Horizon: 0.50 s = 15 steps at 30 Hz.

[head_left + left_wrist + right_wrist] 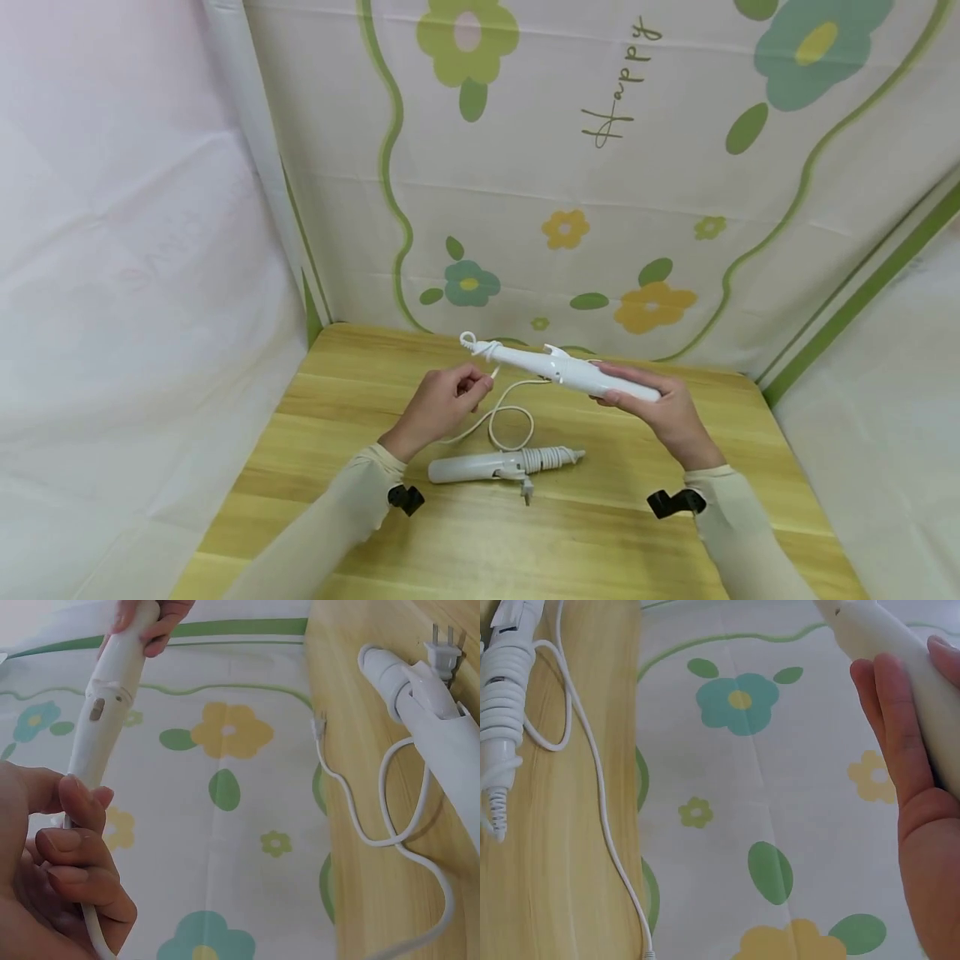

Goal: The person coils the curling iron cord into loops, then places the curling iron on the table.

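A white curling iron [525,360] is held up above the table, slightly tilted, its right end lower. My right hand [667,412] grips its thick right end, thumb on the near side. At the thin end, a turn or two of white cord lies around the iron. My left hand [444,404] pinches that cord [91,926] just below the thin end. The cord's loose part loops on the table to a plug [318,729]. Nearer to me lies a second white curling iron [468,468], its own cord [501,701] coiled tightly round it and its plug [527,492] beside it.
The wooden table [600,533] runs back to a hanging cloth [517,175] printed with flowers. Pale cloth walls [142,267] stand at the left and right. Black wrist mounts [407,500] sit on both sleeves.
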Motion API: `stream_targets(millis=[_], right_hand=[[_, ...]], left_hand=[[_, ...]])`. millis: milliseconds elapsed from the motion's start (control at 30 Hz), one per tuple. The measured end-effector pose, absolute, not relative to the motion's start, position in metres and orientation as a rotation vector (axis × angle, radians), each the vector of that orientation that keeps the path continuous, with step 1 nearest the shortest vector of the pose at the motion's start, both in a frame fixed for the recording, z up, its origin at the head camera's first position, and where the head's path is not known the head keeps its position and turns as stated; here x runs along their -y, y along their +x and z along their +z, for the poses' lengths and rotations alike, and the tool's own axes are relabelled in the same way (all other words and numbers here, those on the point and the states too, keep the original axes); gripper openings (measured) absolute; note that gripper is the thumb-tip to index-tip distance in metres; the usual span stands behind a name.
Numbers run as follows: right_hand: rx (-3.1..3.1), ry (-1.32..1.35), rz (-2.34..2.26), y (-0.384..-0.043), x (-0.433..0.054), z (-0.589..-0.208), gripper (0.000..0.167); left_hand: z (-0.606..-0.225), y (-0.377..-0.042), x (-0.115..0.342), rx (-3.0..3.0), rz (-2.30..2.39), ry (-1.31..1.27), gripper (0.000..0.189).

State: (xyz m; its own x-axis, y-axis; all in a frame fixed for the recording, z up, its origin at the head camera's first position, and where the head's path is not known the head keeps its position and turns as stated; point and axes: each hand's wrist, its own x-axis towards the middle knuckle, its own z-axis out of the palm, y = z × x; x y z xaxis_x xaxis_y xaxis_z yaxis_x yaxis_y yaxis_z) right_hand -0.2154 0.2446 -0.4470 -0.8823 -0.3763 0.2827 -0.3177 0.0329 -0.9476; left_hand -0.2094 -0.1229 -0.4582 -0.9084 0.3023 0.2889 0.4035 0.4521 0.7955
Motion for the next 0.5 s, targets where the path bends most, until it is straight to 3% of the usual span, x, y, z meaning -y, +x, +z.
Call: stream_targets(millis=[500], right_hand=[[-2.332, -0.594, -2.023, -0.226, -0.267, -0.462, 0.046]], left_hand=[[-0.458, -0.208, 0.121, 2.654, -1.462, -0.592, 0.018]])
